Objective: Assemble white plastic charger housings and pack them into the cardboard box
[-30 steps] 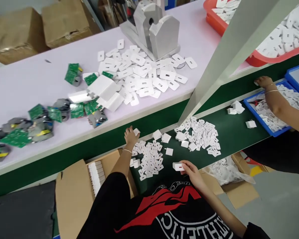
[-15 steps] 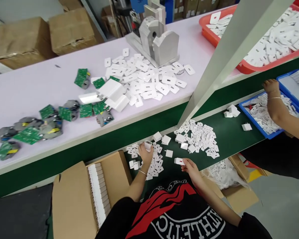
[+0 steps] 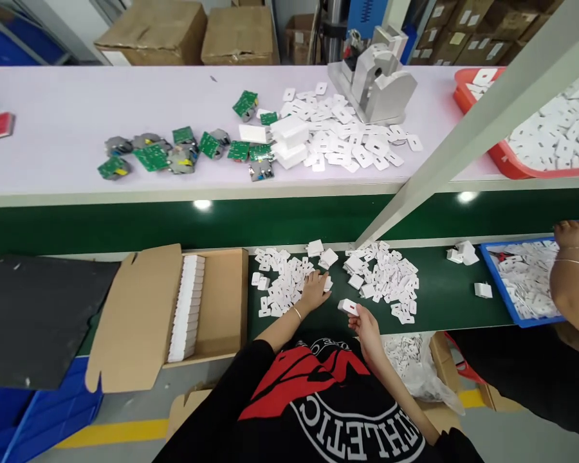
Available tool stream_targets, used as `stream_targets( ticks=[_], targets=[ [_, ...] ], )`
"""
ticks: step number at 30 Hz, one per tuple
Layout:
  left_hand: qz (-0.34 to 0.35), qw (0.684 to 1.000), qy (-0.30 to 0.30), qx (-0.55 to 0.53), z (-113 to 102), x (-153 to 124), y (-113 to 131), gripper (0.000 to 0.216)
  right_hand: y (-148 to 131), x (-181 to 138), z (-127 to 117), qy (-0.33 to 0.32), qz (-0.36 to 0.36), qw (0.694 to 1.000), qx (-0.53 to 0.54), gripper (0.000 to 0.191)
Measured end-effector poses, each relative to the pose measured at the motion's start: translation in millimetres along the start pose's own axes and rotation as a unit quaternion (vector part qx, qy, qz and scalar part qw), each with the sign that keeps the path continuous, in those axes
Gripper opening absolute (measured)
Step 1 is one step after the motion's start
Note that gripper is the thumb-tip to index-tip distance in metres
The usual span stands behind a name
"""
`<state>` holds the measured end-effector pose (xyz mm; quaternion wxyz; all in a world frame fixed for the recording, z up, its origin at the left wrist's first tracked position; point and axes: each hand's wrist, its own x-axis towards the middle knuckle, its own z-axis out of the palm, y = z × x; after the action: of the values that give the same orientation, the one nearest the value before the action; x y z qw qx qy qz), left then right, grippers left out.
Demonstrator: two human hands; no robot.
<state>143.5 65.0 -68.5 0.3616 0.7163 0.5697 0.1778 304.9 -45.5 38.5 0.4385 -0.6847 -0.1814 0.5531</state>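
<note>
My left hand (image 3: 314,289) rests palm down on the right edge of a pile of small white plastic covers (image 3: 282,283) on the green belt (image 3: 444,296); its fingers curl over the pieces and what they hold is hidden. My right hand (image 3: 364,319) pinches a white charger shell (image 3: 348,307) just above the belt's near edge. A second pile of white covers (image 3: 388,276) lies to the right of both hands. An open cardboard box (image 3: 183,308) with a row of white chargers (image 3: 187,307) sits to the left.
Another person's hand (image 3: 570,235) reaches into a blue bin (image 3: 525,283) of white parts at right. The upper white shelf holds green circuit boards (image 3: 174,151), white covers (image 3: 352,132), a metal fixture (image 3: 379,77) and a red tray (image 3: 502,161). A slanted grey post (image 3: 463,135) crosses the view.
My left hand drew back from the belt's far edge and came down on the white pile beside the shell. The right hand kept its shell. The view swung left.
</note>
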Motion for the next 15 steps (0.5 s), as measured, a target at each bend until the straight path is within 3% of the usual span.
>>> stream_targets(
  ticks=[5,8,11,15],
  targets=[
    [0.016,0.997,0.01,-0.071,-39.4,-45.6,31.9,0.047,-20.6,-1.2,15.1,-0.029,-0.118,0.991,-0.061,0.057],
    [0.094,0.973,-0.007,-0.208,-76.4,-77.7,57.0,0.054,-43.3,-8.6,29.3,-0.103,-0.226,0.962,-0.111,0.048],
    [0.159,0.948,0.036,-0.272,-110.2,-99.5,79.4,0.051,-67.7,-22.4,41.8,-0.171,-0.315,0.92,-0.158,0.038],
    [0.186,0.945,0.125,-0.239,-137.5,-112.0,96.7,0.043,-90.0,-40.6,50.7,-0.232,-0.363,0.882,-0.193,0.04]
  ],
)
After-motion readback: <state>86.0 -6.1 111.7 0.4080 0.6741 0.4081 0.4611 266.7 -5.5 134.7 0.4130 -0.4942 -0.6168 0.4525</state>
